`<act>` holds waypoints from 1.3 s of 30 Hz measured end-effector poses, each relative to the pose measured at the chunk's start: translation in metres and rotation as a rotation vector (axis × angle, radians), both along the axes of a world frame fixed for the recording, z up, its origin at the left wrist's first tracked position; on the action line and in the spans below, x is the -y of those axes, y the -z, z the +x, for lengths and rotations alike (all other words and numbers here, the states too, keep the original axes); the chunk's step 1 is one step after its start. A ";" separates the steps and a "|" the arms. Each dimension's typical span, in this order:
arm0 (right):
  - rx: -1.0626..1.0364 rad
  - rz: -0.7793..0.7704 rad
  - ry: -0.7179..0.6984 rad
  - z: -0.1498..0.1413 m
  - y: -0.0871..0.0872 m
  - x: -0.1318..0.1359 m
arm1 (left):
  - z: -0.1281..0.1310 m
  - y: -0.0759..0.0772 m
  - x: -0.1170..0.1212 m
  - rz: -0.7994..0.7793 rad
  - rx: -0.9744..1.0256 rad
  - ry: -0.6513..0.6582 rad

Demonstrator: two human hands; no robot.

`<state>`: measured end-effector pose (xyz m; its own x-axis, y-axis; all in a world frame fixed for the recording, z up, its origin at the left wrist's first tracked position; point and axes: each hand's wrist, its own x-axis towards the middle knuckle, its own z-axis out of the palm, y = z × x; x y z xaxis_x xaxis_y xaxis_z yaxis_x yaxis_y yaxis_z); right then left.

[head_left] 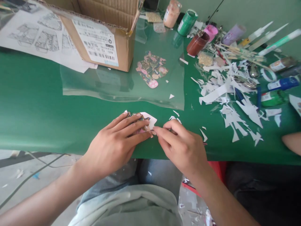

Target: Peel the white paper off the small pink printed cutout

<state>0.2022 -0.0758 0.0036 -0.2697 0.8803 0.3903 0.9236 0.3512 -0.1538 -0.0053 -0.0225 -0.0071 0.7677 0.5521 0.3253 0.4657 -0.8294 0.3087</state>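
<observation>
My left hand [117, 136] lies flat with its fingers stretched over a small patterned paper piece [145, 123] on the green table, covering most of it. White paper [148, 118] sticks out beyond the piece's far right side. My right hand [180, 141] is closed in a pinch, its fingertips at the right edge of the white paper. What it grips is hidden by the fingers. Small white scraps [175, 118] lie just beyond the right hand. Farther back, several cut-out patterned pieces [152, 67] rest in a cluster on a clear plastic sheet [113, 83].
An open cardboard box [127, 51] stands at the back left, beside printed sheets [44, 37]. Paint jars [188, 22] line the back. A heap of white paper scraps [225, 89] spreads to the right, near glue bottles [261, 31]. Another person's arm [293, 142] reaches the right edge.
</observation>
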 end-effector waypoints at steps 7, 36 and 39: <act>0.150 -0.030 -0.033 0.003 -0.008 0.001 | 0.002 -0.001 0.000 0.031 0.008 -0.021; -0.115 -0.097 0.139 -0.016 -0.003 0.001 | 0.014 0.001 0.022 0.126 0.015 -0.203; -0.105 -0.098 0.148 -0.016 -0.002 0.001 | 0.015 0.001 0.021 0.138 0.007 -0.214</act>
